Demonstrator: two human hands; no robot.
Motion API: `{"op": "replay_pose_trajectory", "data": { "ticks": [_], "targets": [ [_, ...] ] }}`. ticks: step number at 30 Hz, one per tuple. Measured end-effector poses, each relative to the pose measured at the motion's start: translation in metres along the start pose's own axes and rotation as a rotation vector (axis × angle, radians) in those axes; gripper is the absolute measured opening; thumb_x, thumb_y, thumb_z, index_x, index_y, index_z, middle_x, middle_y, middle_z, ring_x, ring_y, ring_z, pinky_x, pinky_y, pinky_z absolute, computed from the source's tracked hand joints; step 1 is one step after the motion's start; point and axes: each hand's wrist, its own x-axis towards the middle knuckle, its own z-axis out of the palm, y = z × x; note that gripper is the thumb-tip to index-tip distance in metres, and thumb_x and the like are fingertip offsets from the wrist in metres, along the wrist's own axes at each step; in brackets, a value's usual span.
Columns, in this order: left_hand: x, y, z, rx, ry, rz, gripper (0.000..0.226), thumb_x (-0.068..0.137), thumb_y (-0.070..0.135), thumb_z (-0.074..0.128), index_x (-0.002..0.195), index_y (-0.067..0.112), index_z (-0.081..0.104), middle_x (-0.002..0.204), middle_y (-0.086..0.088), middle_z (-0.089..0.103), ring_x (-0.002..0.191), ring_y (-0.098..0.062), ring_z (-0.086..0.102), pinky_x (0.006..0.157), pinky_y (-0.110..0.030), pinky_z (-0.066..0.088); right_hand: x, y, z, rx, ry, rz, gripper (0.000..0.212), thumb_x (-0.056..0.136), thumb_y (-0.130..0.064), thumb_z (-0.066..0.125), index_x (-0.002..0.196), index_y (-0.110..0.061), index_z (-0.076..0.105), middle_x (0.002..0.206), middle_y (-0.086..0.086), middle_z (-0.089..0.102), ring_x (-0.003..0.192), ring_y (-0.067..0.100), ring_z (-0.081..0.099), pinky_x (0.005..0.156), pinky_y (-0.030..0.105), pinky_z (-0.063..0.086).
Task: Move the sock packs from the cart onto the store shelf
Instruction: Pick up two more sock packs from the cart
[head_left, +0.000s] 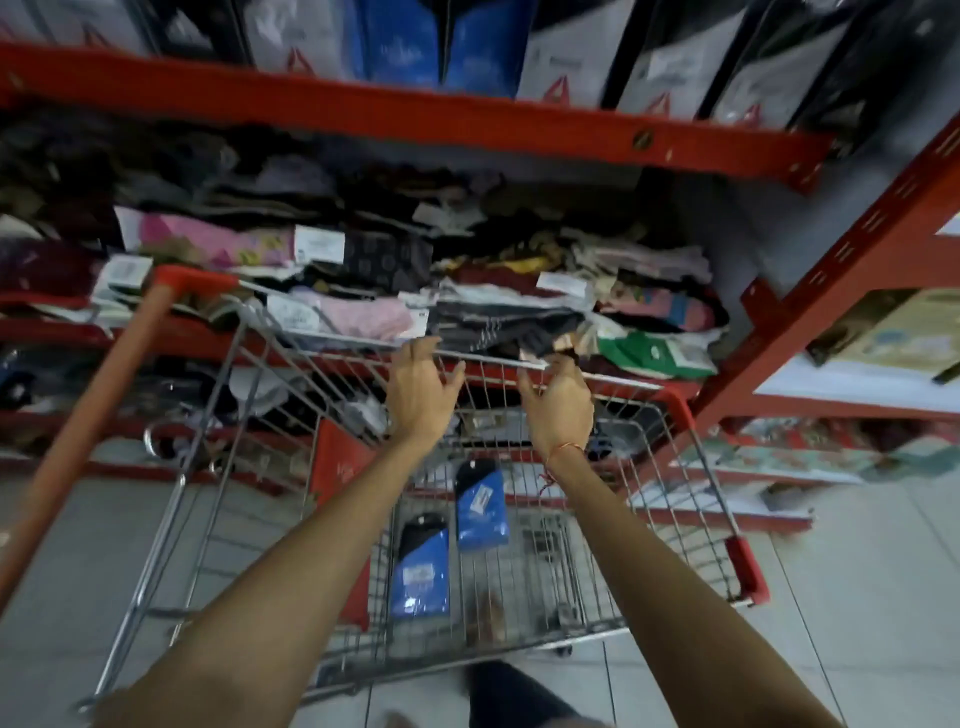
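Observation:
Two blue-and-black sock packs lie flat in the wire cart (218, 519): one (422, 566) nearer me, the other (482, 504) just beyond it. Both my arms reach over the cart toward the red shelf (649, 387), which is piled with mixed sock packs. My left hand (423, 387) hovers at the cart's far rim with fingers spread and nothing in it. My right hand (558, 400) is beside it, fingers curled apart near a dark striped pack (483, 325) at the shelf's front edge. Neither hand grips anything.
The cart's orange handle (88, 415) runs up the left. An upper red shelf (363, 109) holds upright white and blue packs. A red slotted post (831, 270) stands at right, with boxed goods on shelves beyond it. Grey floor tiles surround the cart.

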Motion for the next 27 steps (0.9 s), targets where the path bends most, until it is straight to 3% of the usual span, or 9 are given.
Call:
{"op": "replay_pose_trajectory", "data": {
  "ticks": [4, 8, 10, 14, 17, 19, 23, 27],
  "targets": [
    [-0.021, -0.043, 0.032, 0.063, -0.155, -0.19, 0.044, 0.088, 0.029, 0.066, 0.122, 0.004, 0.055, 0.121, -0.017, 0.06, 0.111, -0.034, 0.057, 0.084, -0.039, 0.05, -0.014, 0.045, 0.036, -0.116, -0.242, 0.159, 0.042, 0.091, -0.033, 0.062, 0.12, -0.004, 0.053, 0.12, 0.017, 0.062, 0.102, 0.032, 0.063, 0.074, 0.03, 0.046],
    [-0.036, -0.084, 0.07, 0.213, -0.377, -0.393, 0.05, 0.087, 0.046, 0.063, 0.101, -0.001, 0.064, 0.099, -0.022, 0.069, 0.093, -0.036, 0.067, 0.072, -0.04, 0.055, -0.013, 0.081, 0.07, -0.268, -0.455, 0.285, 0.041, 0.091, -0.034, 0.061, 0.112, 0.001, 0.057, 0.115, 0.018, 0.064, 0.103, 0.033, 0.062, 0.076, 0.033, 0.048],
    [-0.04, -0.107, 0.092, 0.256, -0.474, -0.484, 0.052, 0.087, 0.046, 0.062, 0.097, -0.006, 0.064, 0.1, -0.023, 0.069, 0.094, -0.036, 0.066, 0.074, -0.041, 0.053, -0.005, 0.095, 0.09, -0.333, -0.532, 0.318, 0.042, 0.09, -0.033, 0.062, 0.115, 0.0, 0.056, 0.118, 0.018, 0.062, 0.109, 0.033, 0.06, 0.086, 0.037, 0.051],
    [-0.048, -0.142, 0.126, 0.358, -0.643, -0.581, 0.06, 0.091, 0.048, 0.054, 0.115, -0.007, 0.061, 0.118, -0.025, 0.062, 0.111, -0.037, 0.059, 0.088, -0.041, 0.049, 0.009, 0.111, 0.122, -0.422, -0.646, 0.328, 0.051, 0.089, -0.037, 0.063, 0.121, 0.002, 0.052, 0.123, 0.02, 0.059, 0.113, 0.034, 0.058, 0.089, 0.04, 0.051],
    [-0.056, -0.158, 0.145, 0.346, -0.653, -0.639, 0.053, 0.087, 0.048, 0.059, 0.114, 0.003, 0.064, 0.119, -0.02, 0.061, 0.113, -0.035, 0.056, 0.09, -0.04, 0.047, 0.019, 0.125, 0.151, -0.45, -0.692, 0.351, 0.058, 0.088, -0.043, 0.063, 0.124, 0.001, 0.052, 0.127, 0.019, 0.057, 0.117, 0.033, 0.056, 0.091, 0.038, 0.049],
    [-0.062, -0.168, 0.158, 0.306, -0.623, -0.673, 0.051, 0.079, 0.046, 0.07, 0.113, 0.009, 0.067, 0.116, -0.019, 0.063, 0.111, -0.035, 0.056, 0.089, -0.038, 0.046, 0.024, 0.132, 0.176, -0.462, -0.717, 0.348, 0.072, 0.085, -0.044, 0.065, 0.136, 0.002, 0.041, 0.139, 0.019, 0.047, 0.128, 0.032, 0.045, 0.102, 0.038, 0.04],
    [-0.08, -0.182, 0.178, 0.239, -0.58, -0.871, 0.083, 0.064, 0.049, 0.081, 0.126, 0.003, 0.052, 0.126, -0.017, 0.056, 0.116, -0.032, 0.051, 0.088, -0.035, 0.046, 0.022, 0.137, 0.219, -0.409, -0.713, 0.432, 0.108, 0.078, -0.051, 0.07, 0.149, 0.001, 0.008, 0.156, 0.02, 0.02, 0.144, 0.034, 0.02, 0.113, 0.043, 0.03],
    [-0.091, -0.191, 0.192, 0.325, -0.588, -0.875, 0.104, 0.057, 0.055, 0.083, 0.134, 0.001, 0.039, 0.132, -0.018, 0.051, 0.12, -0.032, 0.049, 0.095, -0.038, 0.046, 0.015, 0.14, 0.242, -0.486, -0.708, 0.475, 0.122, 0.072, -0.051, 0.076, 0.15, -0.001, -0.003, 0.156, 0.021, 0.012, 0.14, 0.039, 0.021, 0.11, 0.05, 0.032]
  ]
}}
